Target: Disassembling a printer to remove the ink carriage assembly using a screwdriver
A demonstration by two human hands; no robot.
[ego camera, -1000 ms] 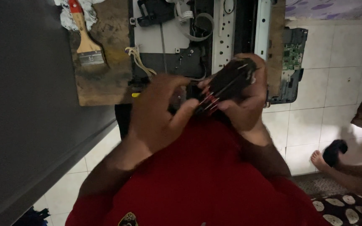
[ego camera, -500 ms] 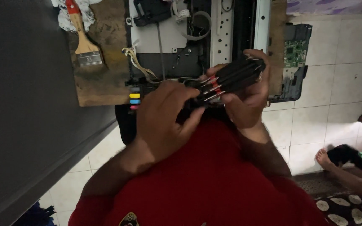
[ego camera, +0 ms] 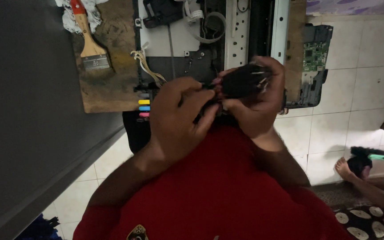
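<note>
Head view: both hands' fingers [ego camera: 210,116] closed around black printer part [ego camera: 245,80].

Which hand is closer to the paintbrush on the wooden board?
Left. The left hand sits just right of the paintbrush, below it; the right hand is farther right, beyond it.

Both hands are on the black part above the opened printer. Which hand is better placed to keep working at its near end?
Probably the left hand: its fingertips pinch the near end of the black part, while the right hand is wrapped around the body, cradling it, and so seems occupied.
</note>
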